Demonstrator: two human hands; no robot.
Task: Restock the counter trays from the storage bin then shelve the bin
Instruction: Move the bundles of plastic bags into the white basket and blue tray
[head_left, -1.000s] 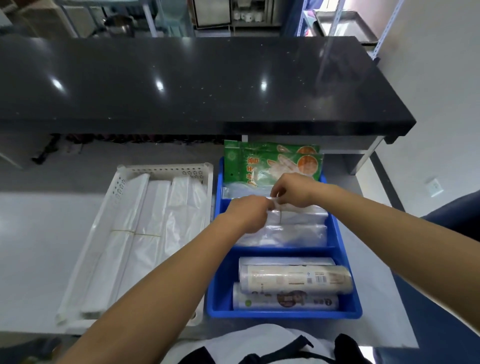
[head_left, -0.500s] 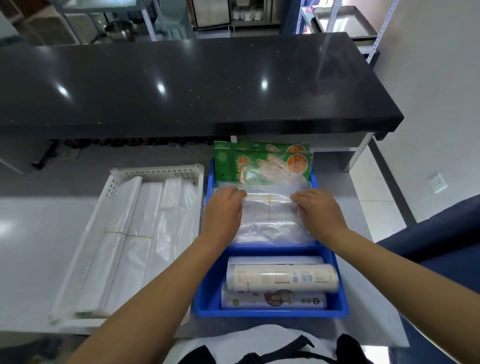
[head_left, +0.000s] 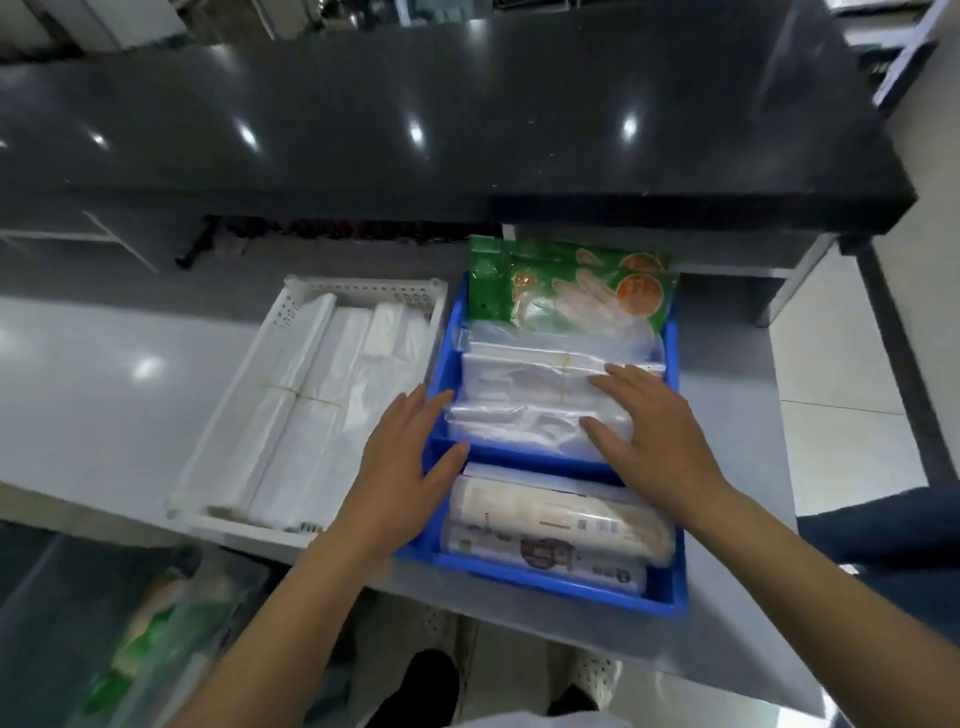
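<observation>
Two bare hands worked over a blue tray that sat on the grey tabletop, just beside a white tray on its left. The left hand lay over the blue tray's left wall, its grip spread with fingers straight and the thumb reaching in toward the inner divider; it held nothing. The right hand rested flat on a stack of clear plastic bags in the middle compartment, its grip likewise spread, fingers straight and pressing down on the top of the stack. Behind the stack, at the far end of the blue tray, green glove packets stood tilted back against the rim. In the near compartment lay printed rolls, one partly atop another, lengthwise across the tray. The white tray held long folded white bags laid side by side, two of them banded at mid-length. A glossy black counter overhung the far side of the tabletop. At lower left, below the tabletop edge, a blurred clear bin showed green contents; what they were could not be told.
</observation>
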